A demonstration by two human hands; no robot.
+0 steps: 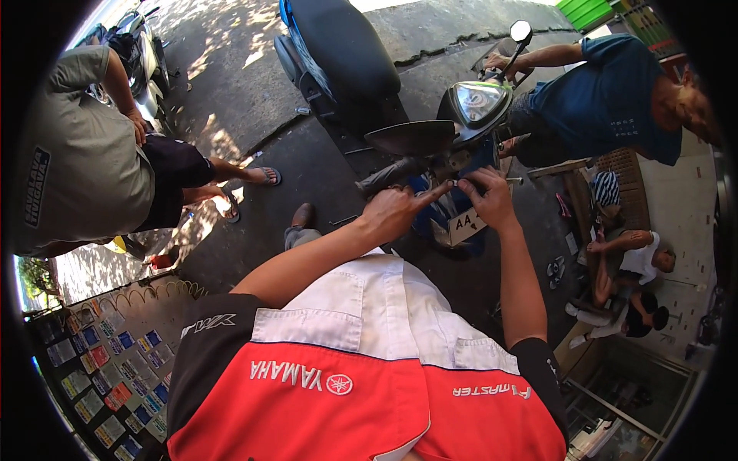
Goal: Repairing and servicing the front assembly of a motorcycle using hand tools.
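Observation:
Both my hands are at the front of a blue and black motor scooter (419, 188), above its white number plate (466, 225). My left hand (393, 210) has its index finger stretched to the right, its tip close to my right fingertips. Its other fingers are partly curled, and I see nothing held in them. My right hand (490, 198) has thumb and fingers brought together at a small spot on the scooter's front; what they pinch is too small to make out. The black handlebar grip (380, 177) lies just beyond my left hand. Past my hands is the headlight cowl (480, 104).
A person in a blue shirt (607, 100) stands at the right, a hand near the handlebar mirror (521, 32). Another person in a grey shirt (92, 146) stands at the left. People sit on a bench (623, 177) farther right. More motorcycles (150, 61) stand far left.

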